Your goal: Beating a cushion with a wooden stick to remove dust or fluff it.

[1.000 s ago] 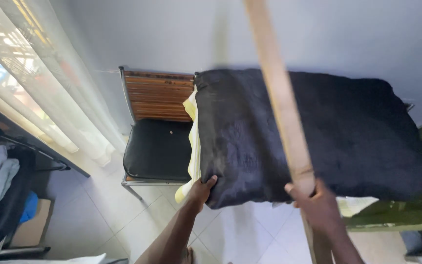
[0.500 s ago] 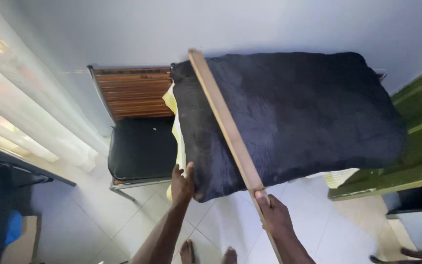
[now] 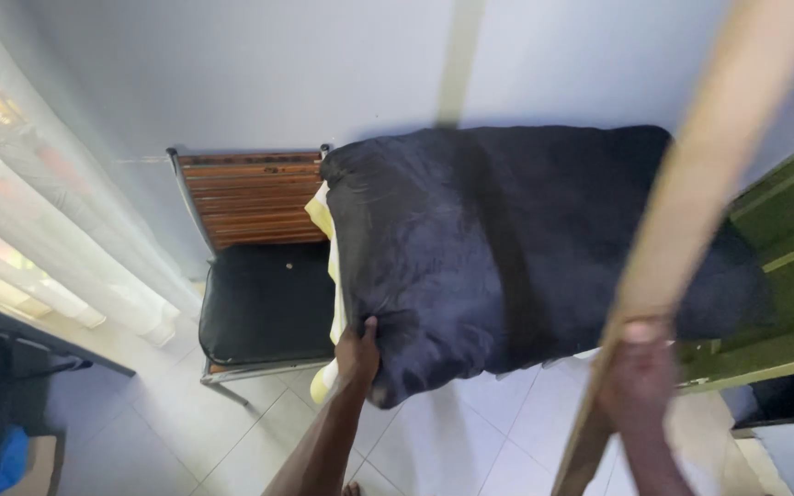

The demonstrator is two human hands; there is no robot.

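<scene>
Wooden stick (image 3: 691,211) blurred, black cushion (image 3: 507,248) gripped

1. We see a black, faintly glossy cushion cover (image 3: 507,248), plain and without pattern.
2. We see a pale yellow cloth (image 3: 326,216) showing along its edge.
3. We see a light tan wooden stick (image 3: 691,220), plain and blurred.
4. We see a chair (image 3: 259,266) with a black seat, a back of reddish-brown slats forming horizontal stripes, and a grey metal frame.
5. We see a white sheer curtain (image 3: 39,211) with vertical folds.
6. We see a pale blue-grey wall (image 3: 277,64).
7. We see white floor tiles (image 3: 470,441) with a grid of thin grey lines.
8. We see a dark green panel (image 3: 783,248) edged in lighter green.
</scene>
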